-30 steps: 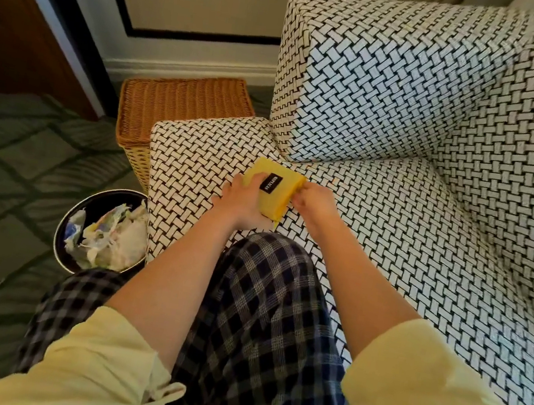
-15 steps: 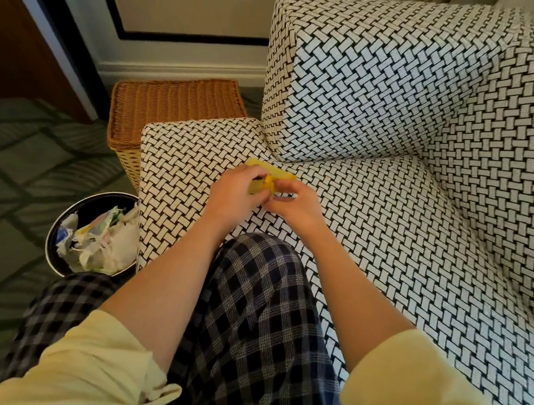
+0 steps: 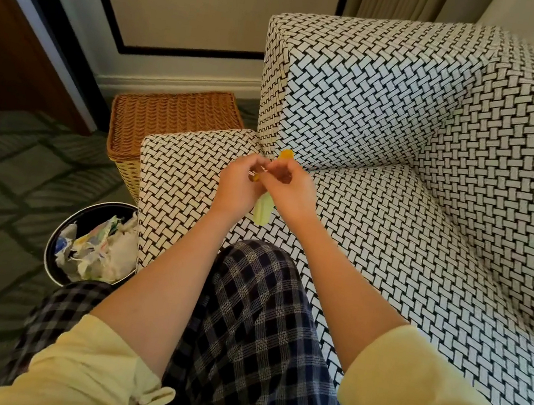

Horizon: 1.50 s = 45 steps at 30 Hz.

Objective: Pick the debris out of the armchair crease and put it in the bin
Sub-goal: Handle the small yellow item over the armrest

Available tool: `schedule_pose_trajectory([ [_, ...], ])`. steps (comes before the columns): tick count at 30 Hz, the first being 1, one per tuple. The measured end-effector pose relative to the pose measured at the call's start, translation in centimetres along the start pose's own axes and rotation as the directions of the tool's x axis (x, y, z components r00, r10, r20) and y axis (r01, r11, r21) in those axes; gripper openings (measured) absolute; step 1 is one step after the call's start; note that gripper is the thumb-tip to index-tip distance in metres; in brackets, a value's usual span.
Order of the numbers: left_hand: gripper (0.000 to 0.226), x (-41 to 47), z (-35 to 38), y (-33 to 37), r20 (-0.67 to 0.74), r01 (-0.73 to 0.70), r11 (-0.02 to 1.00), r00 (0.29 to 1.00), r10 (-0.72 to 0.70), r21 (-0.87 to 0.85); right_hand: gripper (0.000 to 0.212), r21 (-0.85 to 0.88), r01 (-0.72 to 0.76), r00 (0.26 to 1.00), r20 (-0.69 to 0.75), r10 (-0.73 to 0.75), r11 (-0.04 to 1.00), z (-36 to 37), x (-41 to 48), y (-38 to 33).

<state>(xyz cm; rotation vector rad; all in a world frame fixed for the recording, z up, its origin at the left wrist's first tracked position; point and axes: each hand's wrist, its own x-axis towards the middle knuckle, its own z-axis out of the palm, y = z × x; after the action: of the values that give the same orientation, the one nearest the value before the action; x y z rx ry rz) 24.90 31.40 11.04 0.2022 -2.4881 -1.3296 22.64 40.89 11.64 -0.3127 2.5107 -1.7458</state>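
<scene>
Debris: yellow packet [image 3: 262, 210], held up over the armchair [image 3: 389, 255] seat, near the crease below its armrest. Left hand [image 3: 238, 186] grip curled tight on the packet; right hand [image 3: 290, 190] grip likewise pinching it, touching the left. Round bin [image 3: 82, 220], full of paper, on the carpet beside the armchair's front corner; wicker basket [image 3: 167, 118] behind.

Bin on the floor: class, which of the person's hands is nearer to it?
Left. The left hand is over the armchair on the side toward the bin; the right hand is beside it, farther off.
</scene>
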Motion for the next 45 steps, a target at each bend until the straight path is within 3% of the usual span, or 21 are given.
schedule_pose_trajectory([
  [2,0.031,-0.3,-0.4,-0.1,0.024,0.008,0.997,1.0,-0.01,0.079,0.015,-0.014,-0.008,0.999,0.05,0.009,1.0,0.2,-0.4,0.4],
  [5,0.043,-0.8,-0.7,-0.2,0.102,0.133,0.989,0.987,-0.127,-0.062,0.014,-0.033,-0.008,0.995,0.098,0.011,0.999,0.3,-0.7,0.5],
  [10,0.05,-1.4,-0.9,-0.4,0.222,0.209,0.976,0.956,-0.192,-0.057,0.018,-0.19,0.065,0.964,0.264,-0.012,0.98,0.3,-0.9,0.1],
  [14,0.047,-1.7,-0.8,-0.4,0.204,0.254,0.955,0.954,-0.22,-0.156,0.017,-0.129,-0.008,0.984,0.175,0.031,0.992,-0.2,-1.0,0.1],
  [21,0.043,-1.8,-1.0,-0.3,0.158,0.288,0.915,0.955,-0.252,-0.282,0.022,-0.145,-0.013,0.974,0.221,0.045,0.989,-1.6,-1.0,0.0],
  [27,0.033,-1.7,-0.8,0.2,0.101,0.237,0.946,0.97,-0.219,-0.223,0.012,-0.234,0.055,0.997,0.059,-0.042,0.971,-1.3,-0.7,0.2],
  [32,0.018,-1.7,-1.1,-0.2,0.088,0.195,0.974,0.979,-0.185,-0.115,0.017,-0.368,0.076,0.997,0.045,-0.064,0.927,-0.4,-0.5,0.7],
  [36,0.011,-1.6,-1.1,-0.4,0.086,0.211,0.975,0.975,-0.205,-0.066,0.018,-0.309,0.079,0.997,0.039,-0.07,0.948,0.0,-0.4,0.3],
  [45,0.024,-1.1,-2.7,-0.8,0.078,0.242,0.968,0.968,-0.237,-0.061,0.014,-0.316,0.077,0.996,-0.008,-0.084,0.946,-0.5,0.9,-0.1],
])
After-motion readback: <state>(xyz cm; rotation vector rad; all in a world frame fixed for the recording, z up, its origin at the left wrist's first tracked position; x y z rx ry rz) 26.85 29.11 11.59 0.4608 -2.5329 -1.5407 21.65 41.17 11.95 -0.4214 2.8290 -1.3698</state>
